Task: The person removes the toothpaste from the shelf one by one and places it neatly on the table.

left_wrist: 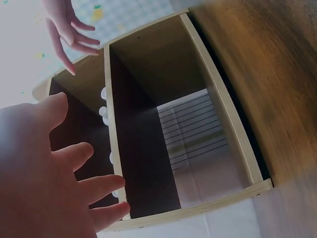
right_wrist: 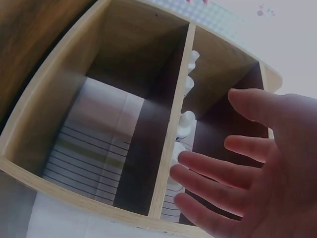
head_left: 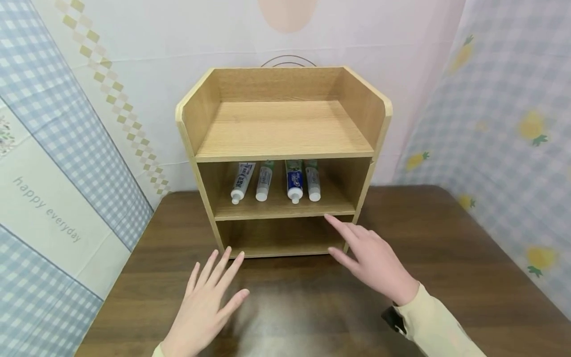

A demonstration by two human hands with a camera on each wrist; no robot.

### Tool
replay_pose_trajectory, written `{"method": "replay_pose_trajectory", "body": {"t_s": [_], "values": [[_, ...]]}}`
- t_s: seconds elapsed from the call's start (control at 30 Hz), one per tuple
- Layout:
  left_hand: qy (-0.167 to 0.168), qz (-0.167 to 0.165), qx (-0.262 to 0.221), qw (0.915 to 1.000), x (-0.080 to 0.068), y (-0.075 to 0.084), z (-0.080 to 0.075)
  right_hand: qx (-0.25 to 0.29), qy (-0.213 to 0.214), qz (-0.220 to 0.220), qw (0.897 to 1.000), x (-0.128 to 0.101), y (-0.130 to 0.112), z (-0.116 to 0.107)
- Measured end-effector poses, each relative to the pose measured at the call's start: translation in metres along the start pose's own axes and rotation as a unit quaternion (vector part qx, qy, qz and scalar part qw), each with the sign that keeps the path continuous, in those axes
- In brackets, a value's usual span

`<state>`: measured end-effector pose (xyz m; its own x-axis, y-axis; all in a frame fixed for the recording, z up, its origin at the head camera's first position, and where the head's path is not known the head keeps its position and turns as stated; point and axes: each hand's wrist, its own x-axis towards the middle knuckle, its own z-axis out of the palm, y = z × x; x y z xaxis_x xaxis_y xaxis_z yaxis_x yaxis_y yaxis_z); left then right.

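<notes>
Left hand point(head_left: 202, 307) nearest: fingers spread wide, holding nothing, over the table point(head_left: 285, 317), just short of the wooden shelf unit point(head_left: 285, 129). Right hand point(head_left: 376, 260) also wide, empty, near the unit's right front; can't tell if it touches. Four tubes point(head_left: 294, 181) lie on the middle shelf point(head_left: 339, 203), beyond both hands, ungripped.

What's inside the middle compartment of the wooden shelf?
Four toothpaste tubes lie side by side in the middle compartment, caps toward the front. In the head view, the top board covers their far ends, so anything deeper there cannot be seen.
</notes>
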<state>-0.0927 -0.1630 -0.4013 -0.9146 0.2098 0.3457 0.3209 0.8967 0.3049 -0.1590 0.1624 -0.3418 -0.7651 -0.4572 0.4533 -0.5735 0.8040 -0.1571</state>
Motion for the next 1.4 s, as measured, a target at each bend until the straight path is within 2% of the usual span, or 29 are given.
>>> {"method": "replay_pose_trajectory", "body": {"t_s": [0.37, 0.6, 0.83, 1.0, 1.27, 1.4], "values": [[-0.018, -0.001, -0.004, 0.9998, 0.001, 0.006, 0.006, -0.014, 0.046, 0.007, 0.999, 0.050, -0.003, 0.007], [-0.021, -0.002, -0.004, 0.9998, -0.004, 0.005, 0.013, -0.067, 0.063, 0.023, 0.996, 0.080, -0.004, 0.012], [0.001, -0.023, -0.021, 0.9995, -0.009, -0.001, 0.011, -0.090, 0.052, 0.058, 0.993, 0.103, -0.002, 0.014], [0.039, -0.028, -0.027, 0.9985, -0.011, -0.004, 0.006, -0.080, 0.021, 0.071, 0.994, 0.112, 0.001, 0.015], [0.075, -0.020, -0.030, 0.9965, -0.002, -0.006, 0.003, -0.087, 0.016, 0.089, 0.992, 0.114, 0.007, 0.018], [0.084, -0.037, -0.053, 0.9943, 0.003, -0.007, 0.001, -0.090, -0.001, 0.106, 0.990, 0.117, 0.006, 0.020]]}}
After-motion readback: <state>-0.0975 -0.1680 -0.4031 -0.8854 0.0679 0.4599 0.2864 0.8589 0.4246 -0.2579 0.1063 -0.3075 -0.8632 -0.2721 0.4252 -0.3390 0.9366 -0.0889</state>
